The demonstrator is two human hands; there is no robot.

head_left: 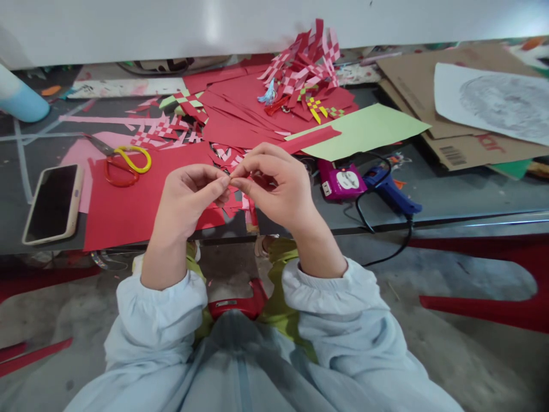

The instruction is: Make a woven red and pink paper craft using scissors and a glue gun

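Over the table's front edge, my left hand [189,194] and my right hand [278,183] meet fingertip to fingertip. Both are closed in a pinch, and whatever lies between the fingers is too small or hidden to name. Behind and beneath them is a litter of red and pink paper strips [234,153], partly covered by my hands. A sheet of red paper [137,212] lies to the left of my left hand. On it rest scissors [124,166] with one yellow and one red handle loop. Light green paper [360,131] lies beyond my right hand.
Woven red and pink paper pieces [300,68] are heaped at the back. A phone [54,203] lies far left. To the right are a purple box [341,180], a blue glue gun [392,191] with a black cord, cardboard [454,151] and a drawing [493,103].
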